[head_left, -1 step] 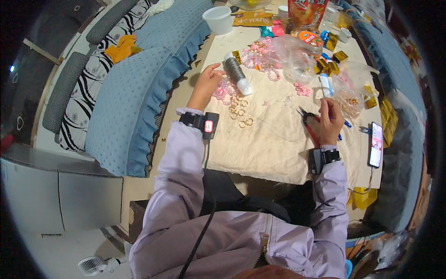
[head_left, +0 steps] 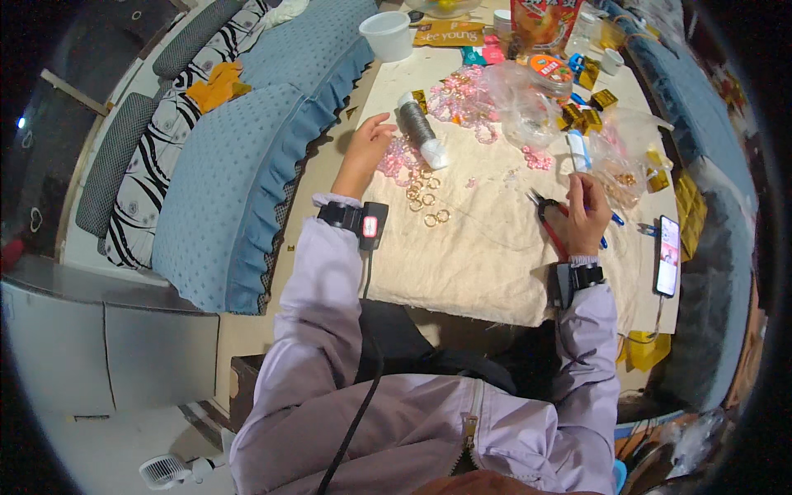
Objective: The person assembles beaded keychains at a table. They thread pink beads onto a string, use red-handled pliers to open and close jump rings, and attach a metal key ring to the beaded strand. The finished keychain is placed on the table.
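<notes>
Pliers gripped in closed right hand, red handles trailing back toward the wrist, jaws aimed left at gold rings on the cloth. Left hand open, resting by pink beads, nearer those rings.

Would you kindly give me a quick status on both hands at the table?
Left hand open, resting by pink beads and grey spool. Right hand gripping red-handled pliers. Gold rings loose on cloth between the hands.

Pink beads, gold rings, red-handled pliers, beige cloth
</notes>
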Tool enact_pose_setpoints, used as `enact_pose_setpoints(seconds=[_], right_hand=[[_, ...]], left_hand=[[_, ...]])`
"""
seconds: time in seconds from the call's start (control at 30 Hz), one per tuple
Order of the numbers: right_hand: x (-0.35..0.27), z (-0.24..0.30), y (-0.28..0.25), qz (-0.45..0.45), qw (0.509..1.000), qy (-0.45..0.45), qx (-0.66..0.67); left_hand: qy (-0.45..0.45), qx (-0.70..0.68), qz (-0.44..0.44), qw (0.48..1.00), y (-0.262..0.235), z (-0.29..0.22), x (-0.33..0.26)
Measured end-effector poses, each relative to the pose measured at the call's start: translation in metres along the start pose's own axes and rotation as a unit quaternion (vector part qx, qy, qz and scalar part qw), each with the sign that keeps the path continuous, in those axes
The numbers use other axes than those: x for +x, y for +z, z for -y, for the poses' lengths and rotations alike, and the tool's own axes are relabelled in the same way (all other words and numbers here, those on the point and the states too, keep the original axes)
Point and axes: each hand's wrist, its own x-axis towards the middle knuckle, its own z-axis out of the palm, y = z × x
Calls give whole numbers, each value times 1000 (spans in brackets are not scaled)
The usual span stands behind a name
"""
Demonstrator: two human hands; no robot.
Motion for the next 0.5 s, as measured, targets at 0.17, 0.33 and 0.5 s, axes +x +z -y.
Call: enact_pose_setpoints(seconds=[0.17,0.33,0.5], right_hand=[[0,-1,1,-26,998,-56,-13],[1,-6,0,-35,997,-63,-20],[2,-8,1,-47,992,-98,-64]], left_hand=[[55,60,-22,996,-2,8,-34],[154,207,-50,965,16,0,-82],[147,248,-59,956,34,-5,-116]])
